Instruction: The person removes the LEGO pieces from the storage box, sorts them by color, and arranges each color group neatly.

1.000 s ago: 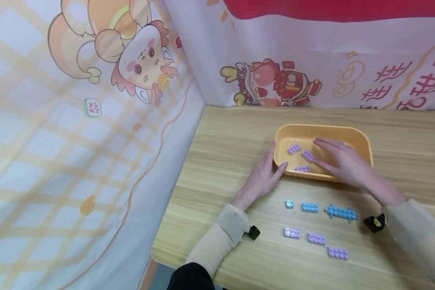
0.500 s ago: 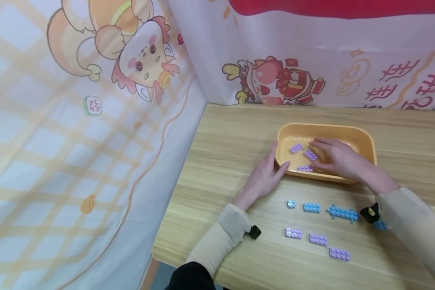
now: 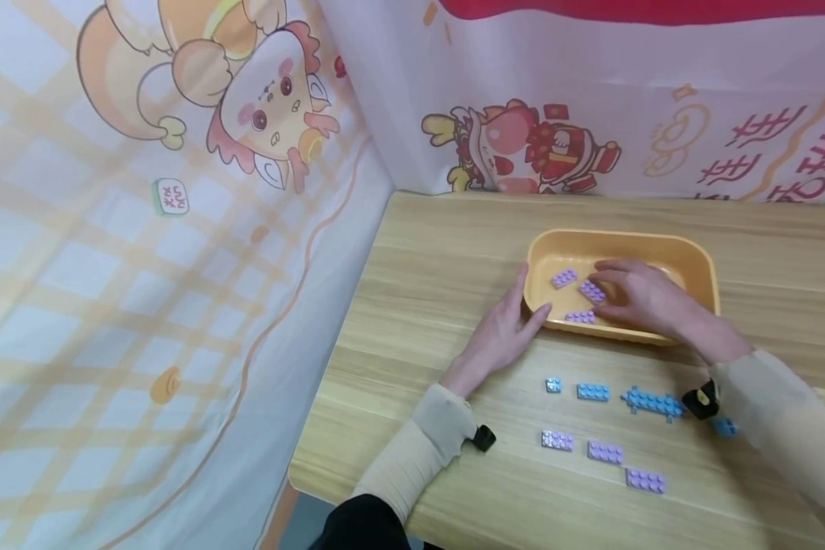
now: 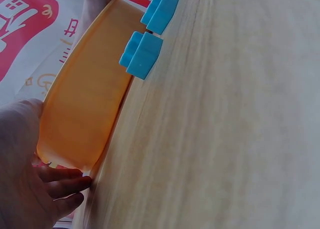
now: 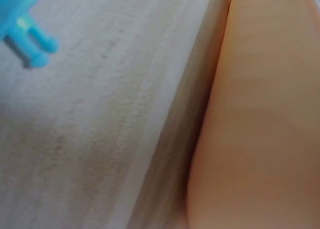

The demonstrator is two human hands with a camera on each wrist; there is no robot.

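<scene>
A yellow tray (image 3: pixel 619 238) holds several purple bricks, one (image 3: pixel 564 277) lying at the left inside. My left hand (image 3: pixel 498 336) rests against the tray's front-left corner, thumb along the front wall and fingers at the left end. The left wrist view shows that hand's fingers (image 4: pixel 65 186) spread beside the tray wall. My right hand (image 3: pixel 646 298) reaches into the tray. Its fingers and thumb are apart around a purple brick (image 3: pixel 592 291); fingertip contact is partly hidden. Another purple brick (image 3: pixel 580 316) lies by the front wall. The right wrist view shows only the tray's side (image 5: pixel 260 114), not the hand.
On the wooden table (image 3: pixel 385 367), before the tray, lie a small blue brick (image 3: pixel 553 385), a longer blue brick (image 3: pixel 593 392) and a blue piece with side pegs (image 3: pixel 653 403). Nearer are three purple bricks, one (image 3: pixel 557 440) leftmost. Another blue piece (image 3: pixel 724 426) is near the right sleeve.
My right hand has shifted slightly left within the tray, and its thumb and fingers are a little closer together. The left hand stays at the corner. The head view has tilted slightly.
</scene>
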